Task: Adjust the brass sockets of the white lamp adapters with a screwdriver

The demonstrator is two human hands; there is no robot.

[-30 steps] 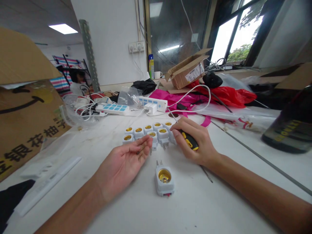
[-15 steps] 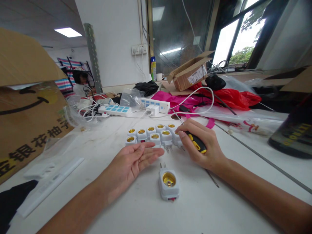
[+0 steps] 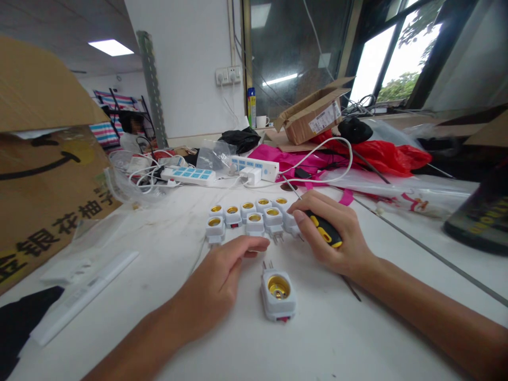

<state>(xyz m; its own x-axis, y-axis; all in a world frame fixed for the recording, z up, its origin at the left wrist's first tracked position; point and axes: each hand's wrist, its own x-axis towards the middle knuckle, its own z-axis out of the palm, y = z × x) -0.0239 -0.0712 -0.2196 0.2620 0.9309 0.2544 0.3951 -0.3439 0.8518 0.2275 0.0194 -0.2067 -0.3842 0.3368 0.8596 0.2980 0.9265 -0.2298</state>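
My right hand [image 3: 337, 230] is wrapped round the black-and-yellow handle of a screwdriver [image 3: 324, 228]; its thin shaft points away over the table. My left hand [image 3: 228, 272] holds nothing, its back turned up and its fingers stretched to the right; some fingers are hidden beneath. Just right of and nearer than those fingertips, a white plug-in lamp socket [image 3: 279, 296] lies on its back. Its gold threaded cup faces up, its prongs point away and a red switch shows at its near end. Several similar lamp sockets [image 3: 254, 219] lie in two rows beyond my hands.
White power strips [image 3: 188, 175] with tangled cables, pink cloth and a red plastic bag [image 3: 391, 156] fill the back of the table [image 3: 159, 233]. A large cardboard box [image 3: 51, 185] stands left, a dark bottle [image 3: 482, 211] right. A person sits in the far left background.
My left hand has rolled from palm-up to back-up, staying near the rows of lamp sockets. My right hand keeps its hold on the screwdriver. The view has shifted slightly.
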